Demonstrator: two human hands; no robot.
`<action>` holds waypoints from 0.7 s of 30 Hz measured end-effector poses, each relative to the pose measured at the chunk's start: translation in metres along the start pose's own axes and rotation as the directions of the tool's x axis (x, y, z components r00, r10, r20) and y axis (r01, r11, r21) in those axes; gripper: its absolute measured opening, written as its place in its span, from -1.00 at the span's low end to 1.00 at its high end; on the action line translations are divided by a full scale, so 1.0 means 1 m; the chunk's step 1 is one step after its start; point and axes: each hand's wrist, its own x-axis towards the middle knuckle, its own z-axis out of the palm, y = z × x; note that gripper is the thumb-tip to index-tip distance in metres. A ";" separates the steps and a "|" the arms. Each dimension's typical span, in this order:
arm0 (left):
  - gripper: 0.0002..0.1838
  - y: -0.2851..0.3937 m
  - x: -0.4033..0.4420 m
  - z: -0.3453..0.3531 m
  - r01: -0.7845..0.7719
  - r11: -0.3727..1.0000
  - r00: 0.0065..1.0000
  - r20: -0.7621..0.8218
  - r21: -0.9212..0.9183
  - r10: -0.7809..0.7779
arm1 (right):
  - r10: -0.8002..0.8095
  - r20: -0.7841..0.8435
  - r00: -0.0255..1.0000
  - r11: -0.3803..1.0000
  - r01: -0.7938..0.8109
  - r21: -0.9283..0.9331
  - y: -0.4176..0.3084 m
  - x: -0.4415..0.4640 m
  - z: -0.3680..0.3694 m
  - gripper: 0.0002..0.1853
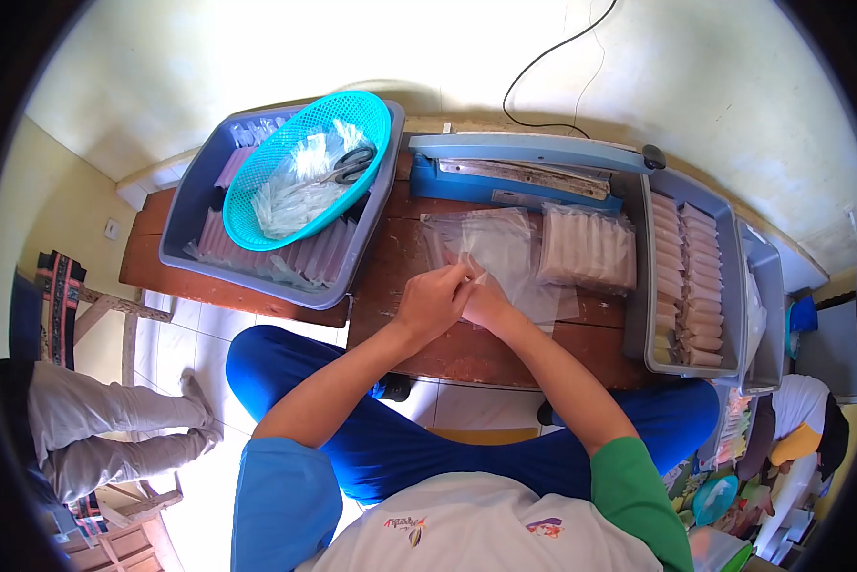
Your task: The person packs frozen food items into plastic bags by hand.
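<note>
My left hand [432, 303] and my right hand [486, 297] meet over the brown table, fingers closed together at the near left edge of some clear plastic bags [501, 250]. Thin see-through plastic shows at the fingertips, and the fingers partly hide it. The bags lie flat on the wood. Just right of them rests a clear pack of pale pinkish tubes [587, 250], lined up side by side. Behind the bags stands a blue long-armed sealer [514, 181], its arm running across the back of the table.
At left, a turquoise basket [242, 221] with plastic wrappers and scissors [350, 168] sits on a grey tub [182, 214] of filled tubes. At right, another grey tub [641, 324] holds rows of tubes. People are at both sides. A black cable [519, 78] hangs on the wall.
</note>
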 end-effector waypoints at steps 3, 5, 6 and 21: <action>-0.87 0.001 0.000 0.000 0.020 1.000 1.000 0.023 -0.017 -0.019 | -0.037 -0.137 0.990 0.998 0.031 -0.046 0.003 0.002 0.004 -0.53; -0.87 0.001 0.000 0.000 0.020 1.000 0.999 0.025 -0.023 -0.019 | 0.034 0.064 0.997 0.992 -0.026 -0.120 0.013 0.002 0.010 -0.35; -0.87 0.001 0.000 0.000 0.023 0.999 0.999 0.026 -0.022 -0.022 | 0.034 0.066 0.997 0.993 -0.026 -0.117 0.015 0.002 0.012 -0.35; -0.87 0.000 -0.001 0.003 0.007 1.000 0.999 0.040 0.011 -0.007 | 0.144 0.134 0.980 0.983 -0.127 -0.133 -0.001 0.002 -0.001 -0.19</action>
